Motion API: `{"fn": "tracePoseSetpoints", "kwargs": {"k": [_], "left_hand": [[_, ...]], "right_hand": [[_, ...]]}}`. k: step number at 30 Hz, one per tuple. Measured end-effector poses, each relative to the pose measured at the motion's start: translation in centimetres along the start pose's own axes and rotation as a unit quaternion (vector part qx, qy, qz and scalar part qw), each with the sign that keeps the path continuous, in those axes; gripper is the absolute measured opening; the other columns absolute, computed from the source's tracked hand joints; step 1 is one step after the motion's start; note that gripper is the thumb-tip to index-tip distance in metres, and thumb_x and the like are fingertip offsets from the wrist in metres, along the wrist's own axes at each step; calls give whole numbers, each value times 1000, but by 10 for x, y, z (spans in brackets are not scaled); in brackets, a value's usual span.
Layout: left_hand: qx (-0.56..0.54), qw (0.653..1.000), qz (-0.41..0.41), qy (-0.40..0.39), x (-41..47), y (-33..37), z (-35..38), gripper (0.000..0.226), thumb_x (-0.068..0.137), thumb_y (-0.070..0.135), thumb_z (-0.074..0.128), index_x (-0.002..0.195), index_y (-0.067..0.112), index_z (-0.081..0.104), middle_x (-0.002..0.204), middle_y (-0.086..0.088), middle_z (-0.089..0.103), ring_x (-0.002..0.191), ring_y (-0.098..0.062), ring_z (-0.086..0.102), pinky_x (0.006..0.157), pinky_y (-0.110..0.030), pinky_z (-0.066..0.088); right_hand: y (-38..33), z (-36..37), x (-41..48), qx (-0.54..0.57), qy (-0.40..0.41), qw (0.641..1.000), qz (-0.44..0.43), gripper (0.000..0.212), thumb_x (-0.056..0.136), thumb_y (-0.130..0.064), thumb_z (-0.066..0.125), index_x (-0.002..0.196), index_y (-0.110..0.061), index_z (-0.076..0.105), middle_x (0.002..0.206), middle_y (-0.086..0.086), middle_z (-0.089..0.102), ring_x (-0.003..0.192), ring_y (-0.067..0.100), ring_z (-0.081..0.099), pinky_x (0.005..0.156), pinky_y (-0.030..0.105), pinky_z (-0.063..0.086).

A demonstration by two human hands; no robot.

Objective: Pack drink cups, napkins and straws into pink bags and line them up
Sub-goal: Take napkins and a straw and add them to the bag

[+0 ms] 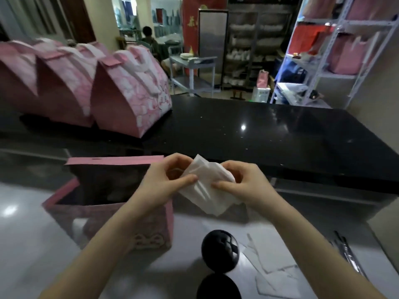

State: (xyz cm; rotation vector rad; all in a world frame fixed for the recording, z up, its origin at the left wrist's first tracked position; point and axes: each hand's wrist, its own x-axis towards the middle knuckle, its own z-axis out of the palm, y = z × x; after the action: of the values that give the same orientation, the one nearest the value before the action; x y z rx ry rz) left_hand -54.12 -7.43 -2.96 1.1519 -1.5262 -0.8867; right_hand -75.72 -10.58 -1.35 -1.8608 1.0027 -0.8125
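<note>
Through the head camera, you hold a white napkin [207, 189] up between both hands, just above the near table [30, 244] and at the right edge of the open pink bag [157, 231]. The napkin is thin, creased and partly folded. One corner sticks up past your fingers and the lower end hangs loose. Your left hand [170, 179] pinches its left edge between thumb and curled fingers, and your right hand [243, 182] grips the right side with the thumb pressed on the front.

The open bag stands under your left forearm, with its back flap raised and a pale bow print on the front wall. Its inside is dark, so you cannot tell what it holds. Three closed pink bags [129, 98] stand side by side on the black counter [280, 134] at the far left. They are blurred, and the leftmost is cut off by the frame.

Two black round lids [220, 251] sit on the table below your hands. The nearer one is cropped at the bottom edge, and the cups beneath them do not show. Loose napkins [274, 275] lie flat to their right, pale against the table and hard to separate. Dark straws [347, 253] lie near the right edge, partly behind your right forearm, and their number is unclear.
</note>
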Motion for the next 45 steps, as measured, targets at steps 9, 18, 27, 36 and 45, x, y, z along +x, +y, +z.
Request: {"fn": "tracePoseSetpoints", "kwargs": {"k": [9,18,27,36,45], "left_hand": [[288,943,3,170,-53,-7,-170,32,75,13,79,96,34,67,94,22,69,94,7,61,82,-2,40],[385,910,-93,-123,-67,-54,-242,120,56,57,84,151,40,12,157,18,10,146,-6,-9,121,-41,2],[379,914,-1,-146,-76,-77,-244,131,47,78,69,144,52,-15,136,45,-19,130,10,-38,114,-35,-19],[384,915,5,-123,-81,-76,-243,129,48,82,63,145,50,-15,150,34,-7,137,2,-34,116,-40,-18],[417,908,26,-43,-68,-53,-220,100,63,86,42,149,39,19,155,14,23,147,-10,-7,119,-42,-7]], "right_hand": [[-93,86,69,-92,12,992,-84,16,78,-9,72,91,-18,72,82,-4,71,83,13,66,76,34,52],[-113,177,86,-292,28,944,-149,12,81,-12,65,90,-18,70,83,-6,68,80,14,62,71,40,51],[-92,228,91,-366,-172,915,0,23,81,-17,68,102,-27,68,88,-9,68,81,6,60,72,29,52],[-63,245,102,-440,-156,881,78,73,81,-29,72,144,-27,36,137,0,51,120,21,53,95,37,49],[-74,196,53,-375,-34,925,-39,29,89,-36,60,117,-31,62,116,-13,58,104,8,55,88,30,50]]}}
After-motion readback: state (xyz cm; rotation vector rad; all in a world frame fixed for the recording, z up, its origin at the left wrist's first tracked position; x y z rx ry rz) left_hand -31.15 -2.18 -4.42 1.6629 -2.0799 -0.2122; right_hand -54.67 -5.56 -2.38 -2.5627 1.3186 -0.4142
